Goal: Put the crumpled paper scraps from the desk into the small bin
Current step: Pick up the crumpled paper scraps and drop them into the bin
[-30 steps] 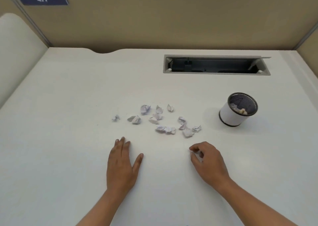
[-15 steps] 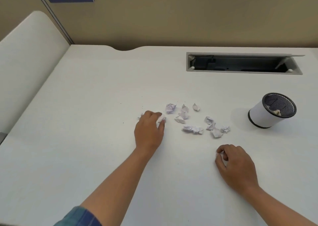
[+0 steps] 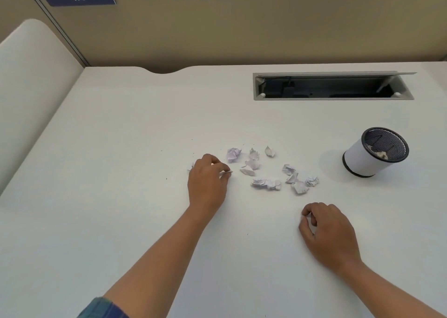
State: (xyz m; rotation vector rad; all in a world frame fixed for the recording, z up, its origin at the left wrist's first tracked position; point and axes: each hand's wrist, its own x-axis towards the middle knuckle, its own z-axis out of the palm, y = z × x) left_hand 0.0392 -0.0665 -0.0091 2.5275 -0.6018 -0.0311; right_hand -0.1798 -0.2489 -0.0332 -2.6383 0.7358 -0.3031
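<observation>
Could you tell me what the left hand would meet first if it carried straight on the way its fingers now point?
Probably the crumpled scrap just beyond the left hand, whose fingers already pinch a small paper scrap; depth is hard to judge.

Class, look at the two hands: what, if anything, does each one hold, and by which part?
The left hand pinches a crumpled white paper scrap by its edge; the right hand is curled, contents hidden.

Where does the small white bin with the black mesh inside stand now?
The small white bin stands on the desk's right side, right of the paper scraps.
</observation>
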